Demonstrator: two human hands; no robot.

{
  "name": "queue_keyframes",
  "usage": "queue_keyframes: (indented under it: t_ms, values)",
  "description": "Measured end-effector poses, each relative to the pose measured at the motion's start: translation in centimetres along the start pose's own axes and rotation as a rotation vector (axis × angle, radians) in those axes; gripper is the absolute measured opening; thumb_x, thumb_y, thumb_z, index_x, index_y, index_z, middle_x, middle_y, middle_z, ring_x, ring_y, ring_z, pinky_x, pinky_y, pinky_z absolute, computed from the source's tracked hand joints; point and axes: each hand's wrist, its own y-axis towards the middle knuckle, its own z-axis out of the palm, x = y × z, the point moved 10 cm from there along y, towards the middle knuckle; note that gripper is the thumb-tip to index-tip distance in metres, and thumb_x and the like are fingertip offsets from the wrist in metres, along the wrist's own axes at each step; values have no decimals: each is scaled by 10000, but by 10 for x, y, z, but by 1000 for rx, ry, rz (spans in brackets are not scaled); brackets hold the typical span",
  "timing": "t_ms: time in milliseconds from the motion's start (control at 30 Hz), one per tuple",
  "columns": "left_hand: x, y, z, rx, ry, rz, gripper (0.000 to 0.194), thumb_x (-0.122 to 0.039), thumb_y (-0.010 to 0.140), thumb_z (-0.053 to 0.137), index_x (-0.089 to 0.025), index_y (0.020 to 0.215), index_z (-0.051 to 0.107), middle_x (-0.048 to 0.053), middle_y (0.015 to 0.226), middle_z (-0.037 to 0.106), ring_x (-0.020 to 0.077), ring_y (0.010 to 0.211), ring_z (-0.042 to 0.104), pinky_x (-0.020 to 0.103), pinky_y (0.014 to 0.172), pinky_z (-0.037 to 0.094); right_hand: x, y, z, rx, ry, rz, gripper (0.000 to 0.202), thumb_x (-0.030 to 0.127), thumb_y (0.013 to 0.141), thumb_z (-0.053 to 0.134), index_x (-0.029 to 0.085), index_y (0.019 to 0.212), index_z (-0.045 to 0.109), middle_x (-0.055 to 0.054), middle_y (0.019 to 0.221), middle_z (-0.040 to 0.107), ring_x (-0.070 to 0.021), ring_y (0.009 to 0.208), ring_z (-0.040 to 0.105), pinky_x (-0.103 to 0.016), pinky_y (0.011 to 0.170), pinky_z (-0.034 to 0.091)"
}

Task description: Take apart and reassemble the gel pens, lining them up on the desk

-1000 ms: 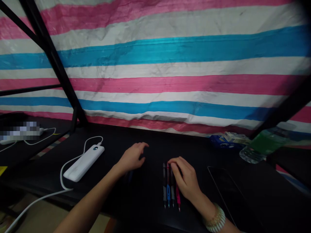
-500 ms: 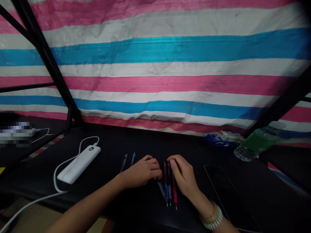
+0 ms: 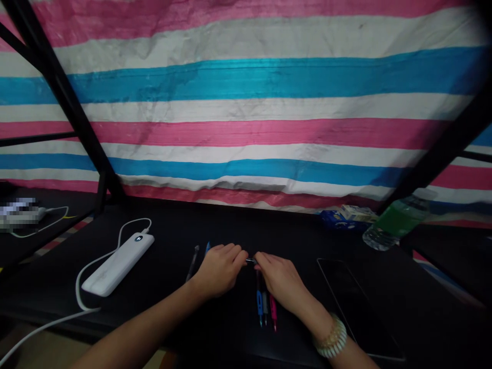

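My left hand (image 3: 223,269) and my right hand (image 3: 282,279) meet above the black surface, fingers closed. Between their fingertips shows a short stretch of a slim pen (image 3: 250,260), level and gripped from both sides; the rest of it is hidden in the hands. Just below lie a blue pen (image 3: 260,305), a grey pen (image 3: 265,309) and a pink pen (image 3: 273,310) side by side, tips toward me, their upper ends partly covered by my right hand. Left of my left hand are a dark pen (image 3: 192,264) and another blue pen (image 3: 208,248), partly hidden by that hand.
A white power bank (image 3: 117,266) with a white cable (image 3: 79,284) lies at left. On the right are a dark phone or tablet (image 3: 357,307), a tilted bottle with a green label (image 3: 400,220) and small packets (image 3: 346,218). Striped sheeting (image 3: 246,107) hangs behind.
The darker pen at the left of the row has been lifted and now lies level between both hands. My hands have come closer together. The view has shifted slightly.
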Motion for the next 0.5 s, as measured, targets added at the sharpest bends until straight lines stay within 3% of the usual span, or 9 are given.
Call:
queue_keyframes:
  t_ms: [100,233,400,500]
  values:
    - [3,0,15,182,-37,-102,185,-222,954,400,-165,861,550,53,789,642,206,687,604,294,567,411,5,0,-1,11,-87,-20,172,54,909,493,203,827,516,-3,765,647,-175,694,613,-276,558,311]
    - [7,-3,24,308,-93,-166,184,-230,953,380,-173,887,541,51,768,681,219,651,644,290,544,406,11,1,-3,-4,-170,-51,168,50,887,508,201,819,534,-3,753,635,-168,668,581,-292,549,292]
    - [15,-5,25,310,-154,-213,211,-234,963,364,-194,848,536,32,737,694,213,646,663,278,550,383,14,-1,-7,-123,-225,-102,84,153,927,541,196,872,588,-23,783,637,-200,775,566,-305,594,327]
    - [17,-5,24,288,-177,-225,221,-236,963,367,-201,820,532,18,713,681,204,641,656,275,552,372,17,-4,-13,-219,-224,-137,132,154,949,506,194,989,625,-35,793,652,-221,831,559,-313,629,356]
